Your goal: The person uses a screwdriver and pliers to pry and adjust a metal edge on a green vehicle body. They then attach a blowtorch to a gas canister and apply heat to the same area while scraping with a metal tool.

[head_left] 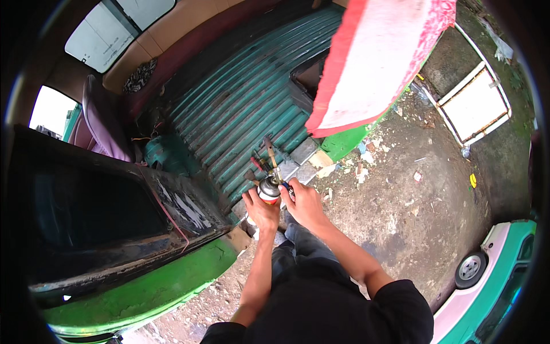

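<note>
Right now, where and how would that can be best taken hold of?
Probably around its round side, just below the domed top, coming from the left. The can has a curved body that fingers can wrap, and the left hand is already there. The right hand is close by the top's right, so that side looks crowded.

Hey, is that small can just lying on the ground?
No, the left hand holds the can, and the right hand is close beside its top.
</note>
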